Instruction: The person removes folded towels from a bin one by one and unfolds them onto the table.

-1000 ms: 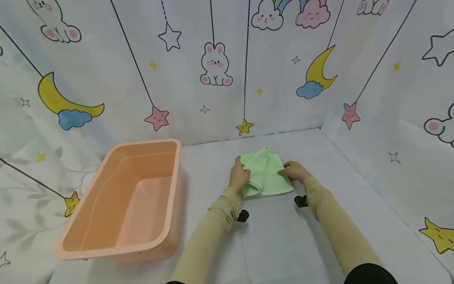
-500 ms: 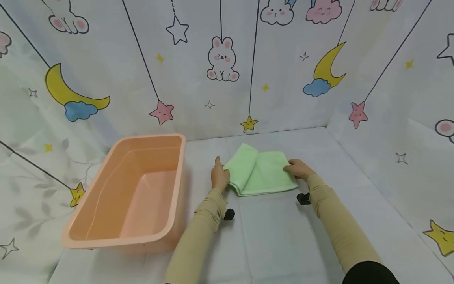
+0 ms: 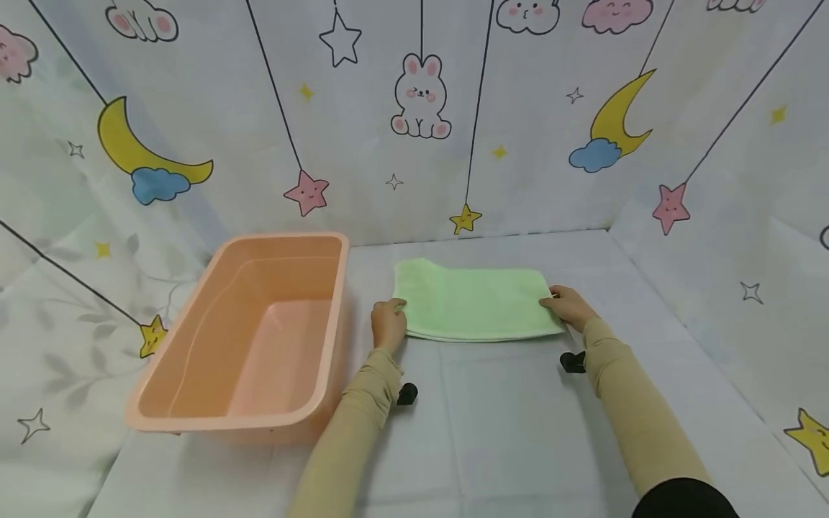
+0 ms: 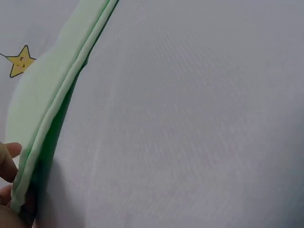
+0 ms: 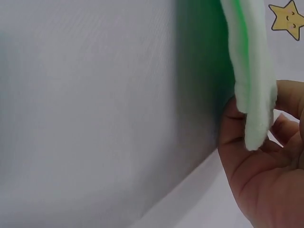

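Observation:
A light green towel point(image 3: 476, 306), folded in layers, stretches between my two hands over the white table. My left hand point(image 3: 389, 324) pinches its left end, near the front corner. At the opposite end my right hand point(image 3: 571, 308) grips the edge between thumb and fingers. From the right wrist, the towel point(image 5: 256, 71) shows two thick layers, with the right hand point(image 5: 266, 166) curled around their corner. In the left wrist view the towel's front edge point(image 4: 57, 99) runs up diagonally from the left fingers point(image 4: 10, 159), with a shaded gap beneath it.
A peach plastic basin point(image 3: 333, 316) stands on the table point(image 3: 518, 432) just left of my left hand; its inside holds nothing visible. A white curtain point(image 3: 363, 129) printed with bunnies, moons and stars rises behind the table and along both sides.
My left hand has moved left, drawing the folded-over left part of the towel out, so the towel is now wider and flatter. The right hand keeps its hold on the right end.

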Motion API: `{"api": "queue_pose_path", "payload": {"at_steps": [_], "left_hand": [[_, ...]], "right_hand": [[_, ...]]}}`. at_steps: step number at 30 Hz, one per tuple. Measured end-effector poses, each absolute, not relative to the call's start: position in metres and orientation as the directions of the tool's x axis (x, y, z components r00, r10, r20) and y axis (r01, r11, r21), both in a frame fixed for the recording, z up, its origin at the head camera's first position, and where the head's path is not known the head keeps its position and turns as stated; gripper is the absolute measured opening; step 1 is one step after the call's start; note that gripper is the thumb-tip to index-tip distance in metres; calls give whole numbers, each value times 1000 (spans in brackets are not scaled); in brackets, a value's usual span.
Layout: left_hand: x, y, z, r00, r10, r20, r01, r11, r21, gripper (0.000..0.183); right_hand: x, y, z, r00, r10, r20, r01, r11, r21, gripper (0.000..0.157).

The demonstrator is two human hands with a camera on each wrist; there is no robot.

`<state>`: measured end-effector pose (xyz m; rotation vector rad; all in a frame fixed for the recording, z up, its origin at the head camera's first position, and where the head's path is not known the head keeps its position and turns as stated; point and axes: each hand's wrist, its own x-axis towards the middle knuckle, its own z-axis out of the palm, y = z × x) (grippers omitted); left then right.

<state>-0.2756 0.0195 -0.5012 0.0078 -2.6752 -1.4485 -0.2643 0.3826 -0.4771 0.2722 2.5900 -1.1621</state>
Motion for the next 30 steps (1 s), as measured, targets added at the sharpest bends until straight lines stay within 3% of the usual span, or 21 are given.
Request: {"api": "queue_pose_path", "payload": {"at_steps": [7, 16, 21, 25, 30], "left_hand": [[-273, 10, -496, -1000, 6, 17, 18, 503, 864, 29], [-267, 1, -494, -995, 44, -92, -59, 495, 867, 33], [-265, -1, -496, -995, 60, -78, -36, 522, 852, 35], [-259, -2, -497, -992, 85, -94, -37, 510, 860, 36], [-246, -3, -497, -991, 109, -76, -9, 516, 857, 33]], "right_hand": [[-255, 396, -480, -932, 73, -356, 334, 556, -761, 59], [-234, 405, -473, -869, -58, -491, 386, 540, -748, 77], [-222, 405, -476, -893, -117, -436, 338, 468, -817, 85], [-212, 405, -480, -929, -111, -353, 287, 387, -876, 77], [-203, 404, -482, -933, -117, -341, 268, 406, -874, 50]]}}
